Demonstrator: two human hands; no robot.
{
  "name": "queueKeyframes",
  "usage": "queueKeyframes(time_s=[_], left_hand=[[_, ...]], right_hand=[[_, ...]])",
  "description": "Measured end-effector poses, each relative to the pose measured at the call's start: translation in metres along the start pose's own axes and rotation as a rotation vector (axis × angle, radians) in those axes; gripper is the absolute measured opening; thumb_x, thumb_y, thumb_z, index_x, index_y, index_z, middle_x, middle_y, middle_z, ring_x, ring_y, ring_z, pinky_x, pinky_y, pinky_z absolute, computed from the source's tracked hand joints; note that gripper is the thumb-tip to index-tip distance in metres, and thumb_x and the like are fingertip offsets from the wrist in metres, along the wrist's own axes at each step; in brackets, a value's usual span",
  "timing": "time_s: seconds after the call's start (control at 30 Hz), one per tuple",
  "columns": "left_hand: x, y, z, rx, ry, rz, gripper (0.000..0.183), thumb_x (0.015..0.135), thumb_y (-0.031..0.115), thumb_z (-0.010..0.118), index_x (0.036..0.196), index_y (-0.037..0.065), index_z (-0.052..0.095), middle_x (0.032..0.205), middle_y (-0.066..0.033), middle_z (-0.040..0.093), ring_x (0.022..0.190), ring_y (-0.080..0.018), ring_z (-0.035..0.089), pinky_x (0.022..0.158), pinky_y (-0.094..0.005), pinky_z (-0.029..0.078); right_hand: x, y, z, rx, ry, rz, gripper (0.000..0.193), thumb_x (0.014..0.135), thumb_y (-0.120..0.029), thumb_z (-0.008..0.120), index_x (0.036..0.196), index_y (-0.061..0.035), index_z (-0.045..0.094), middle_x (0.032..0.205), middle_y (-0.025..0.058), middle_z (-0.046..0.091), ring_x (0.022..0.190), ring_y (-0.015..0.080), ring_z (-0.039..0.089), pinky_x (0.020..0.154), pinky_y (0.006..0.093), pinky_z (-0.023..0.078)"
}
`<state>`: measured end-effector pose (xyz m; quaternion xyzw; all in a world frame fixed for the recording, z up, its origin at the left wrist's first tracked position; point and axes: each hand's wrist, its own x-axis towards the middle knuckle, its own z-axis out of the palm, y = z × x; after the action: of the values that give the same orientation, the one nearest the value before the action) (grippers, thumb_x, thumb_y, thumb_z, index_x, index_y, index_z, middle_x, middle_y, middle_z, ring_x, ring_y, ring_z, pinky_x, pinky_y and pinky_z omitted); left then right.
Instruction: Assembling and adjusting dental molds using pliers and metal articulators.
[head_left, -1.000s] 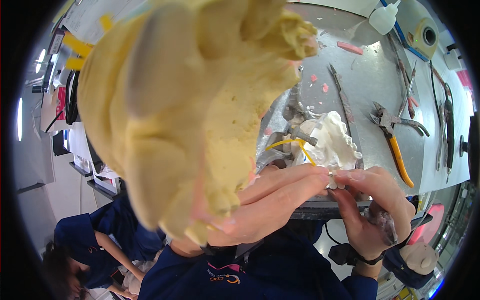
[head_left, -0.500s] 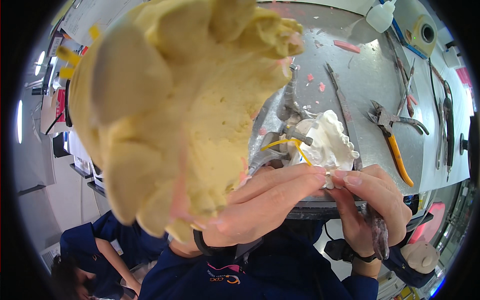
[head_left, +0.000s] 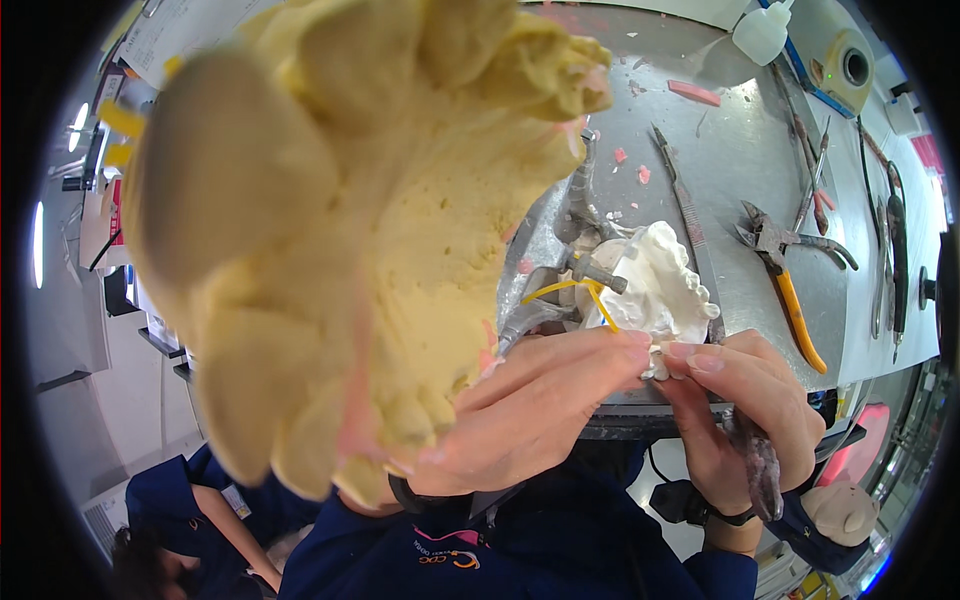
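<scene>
A large yellow plaster dental cast [head_left: 430, 240], with pink wax along its edge, looms close and covers the left half of the view. Beyond it, a white plaster dental cast [head_left: 655, 285] sits by a metal articulator [head_left: 595, 272] with a yellow rubber band [head_left: 548, 290] on it. My left hand [head_left: 545, 395] has its fingertips pinched together at the near end of the white cast. Facing them, my right hand [head_left: 745, 400] pinches at the same spot; a tiny pale piece shows between the two. A dark, wax-stained tool [head_left: 757, 465] is tucked in my right palm.
On the metal bench top [head_left: 720, 150] lie a slim carving knife [head_left: 682, 190], pliers with an orange handle [head_left: 785, 290], a pink wax strip [head_left: 693, 93] and wax crumbs. A white squeeze bottle [head_left: 763, 32] stands far right. Another person [head_left: 210, 510] is at lower left.
The yellow cast has shifted slightly down and left and looks a bit larger. Both hands stay almost still at the white cast.
</scene>
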<state>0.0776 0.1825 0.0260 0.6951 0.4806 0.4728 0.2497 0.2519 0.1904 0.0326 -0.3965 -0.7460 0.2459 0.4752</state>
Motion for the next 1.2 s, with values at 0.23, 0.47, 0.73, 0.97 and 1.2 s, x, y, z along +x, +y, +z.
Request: queueKeyframes(time_s=[0.23, 0.47, 0.73, 0.97, 1.2], left_hand=[[-0.003, -0.002, 0.006, 0.009, 0.041, 0.045, 0.019, 0.064, -0.010, 0.077, 0.082, -0.005, 0.073, 0.079, -0.0155, 0.073, 0.070, -0.0225, 0.072, 0.065, -0.0274, 0.058], [-0.006, -0.005, 0.010, 0.015, 0.061, 0.077, 0.020, 0.064, -0.012, 0.076, 0.081, -0.005, 0.072, 0.079, -0.0165, 0.072, 0.069, -0.0233, 0.072, 0.064, -0.0275, 0.058], [-0.006, -0.009, 0.017, 0.021, -0.015, 0.050, 0.021, 0.065, -0.011, 0.076, 0.084, -0.004, 0.072, 0.082, -0.0160, 0.073, 0.074, -0.0229, 0.072, 0.067, -0.0269, 0.058], [-0.024, -0.016, 0.025, -0.079, 0.160, 0.132, 0.022, 0.065, -0.011, 0.077, 0.086, -0.005, 0.072, 0.084, -0.0156, 0.073, 0.075, -0.0222, 0.072, 0.067, -0.0265, 0.058], [-0.022, 0.010, 0.004, 0.019, 0.075, 0.050, 0.022, 0.065, -0.010, 0.078, 0.085, -0.005, 0.072, 0.083, -0.0152, 0.073, 0.074, -0.0216, 0.072, 0.067, -0.0264, 0.057]], right_hand=[[-0.001, 0.002, -0.004, 0.004, -0.017, 0.002, 0.034, 0.065, 0.007, 0.081, 0.095, 0.0049, 0.066, 0.083, 0.0177, 0.071, 0.062, 0.0224, 0.066, 0.052, 0.0264, 0.046], [-0.002, 0.003, -0.006, 0.004, -0.036, 0.008, 0.034, 0.065, 0.006, 0.080, 0.096, 0.0042, 0.066, 0.084, 0.0174, 0.071, 0.064, 0.0227, 0.067, 0.053, 0.0267, 0.047], [-0.004, 0.008, -0.011, 0.001, -0.033, 0.017, 0.035, 0.064, 0.007, 0.081, 0.095, 0.0043, 0.066, 0.084, 0.0174, 0.071, 0.063, 0.0229, 0.067, 0.053, 0.0267, 0.048], [-0.007, 0.005, -0.011, 0.015, -0.033, -0.024, 0.035, 0.064, 0.007, 0.081, 0.095, 0.0046, 0.066, 0.083, 0.0171, 0.071, 0.060, 0.0224, 0.065, 0.051, 0.0264, 0.047], [-0.011, -0.005, -0.006, 0.032, -0.034, -0.061, 0.034, 0.063, 0.008, 0.080, 0.094, 0.0054, 0.066, 0.082, 0.0168, 0.071, 0.060, 0.0222, 0.065, 0.051, 0.0264, 0.047]])
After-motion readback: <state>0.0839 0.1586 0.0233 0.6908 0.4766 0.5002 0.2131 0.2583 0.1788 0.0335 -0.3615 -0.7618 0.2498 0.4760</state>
